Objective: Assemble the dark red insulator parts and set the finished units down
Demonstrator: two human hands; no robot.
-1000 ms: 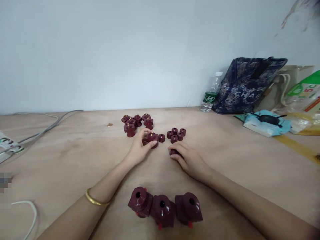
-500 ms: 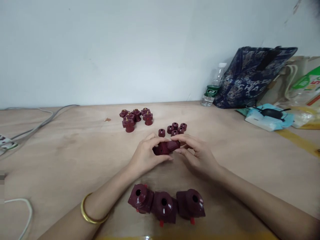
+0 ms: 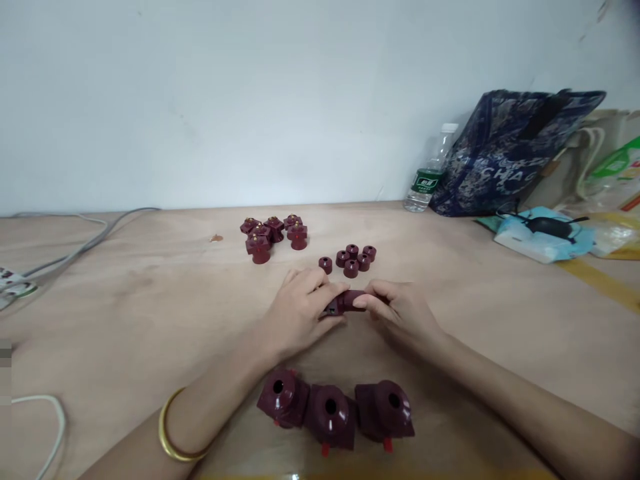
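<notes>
Held piece: a maroon part (image 3: 349, 302) sits between the two hands, above the middle of the wooden tabletop (image 3: 175, 320), on the near side of the small maroon caps (image 3: 351, 260). Whether it is one body or two fitted together I cannot tell; the hands cover much of it.

Left hand (image 3: 303, 310): fingers curled over the blockier end, thumb closing from the near side; a firm wrap. Right hand (image 3: 403, 310): thumb and fingers pinch the narrower, rounded end. The right fingertips behind the part are hidden, so their exact placing is unclear.

Handling (judged by eye only): the gloss suggests moulded plastic or something similar, likely light and stiff, with little give under a pinch. Smooth walls could slip, above all on the rounded end; the flat faces of the block seem the better hold. Breakage looks unlikely, though a scuffed finish is possible.

Comparable pieces: six square-topped maroon pieces (image 3: 259, 248) stand farther off to the left, each topped by a brass-coloured tip, best left unpressed. Nearer the person, three larger-looking maroon pieces (image 3: 330, 420) stand in a row, round holes facing up, red tabs (image 3: 388, 445) at their edges. For these, gripping the square sides looks safer than the domed tops.
</notes>
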